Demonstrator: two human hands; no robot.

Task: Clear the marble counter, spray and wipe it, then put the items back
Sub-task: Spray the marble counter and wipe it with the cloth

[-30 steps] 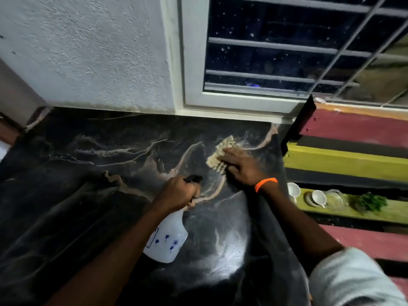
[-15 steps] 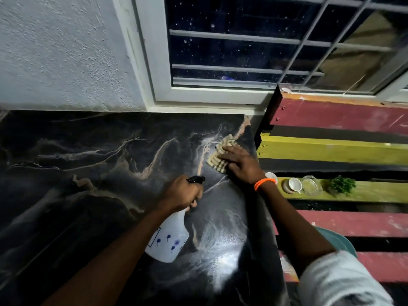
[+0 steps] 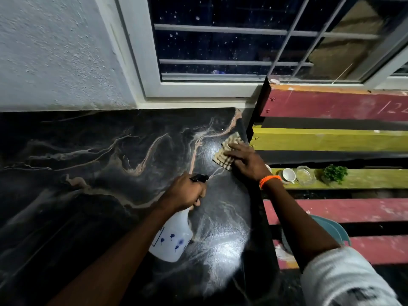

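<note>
On the black marble counter with pale veins (image 3: pixel 92 164), the left hand (image 3: pixel 183 192) gripped a white plastic spray bottle with blue flowers (image 3: pixel 172 238) by its neck. Near the counter's far right corner, the right hand (image 3: pixel 246 161) pressed flat-fingered on a beige ribbed cloth (image 3: pixel 225 155).

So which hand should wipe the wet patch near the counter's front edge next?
Probably the right hand: it already presses the cloth flat on the marble counter, just beyond that sheen. The left hand is occupied gripping the spray bottle.
</note>
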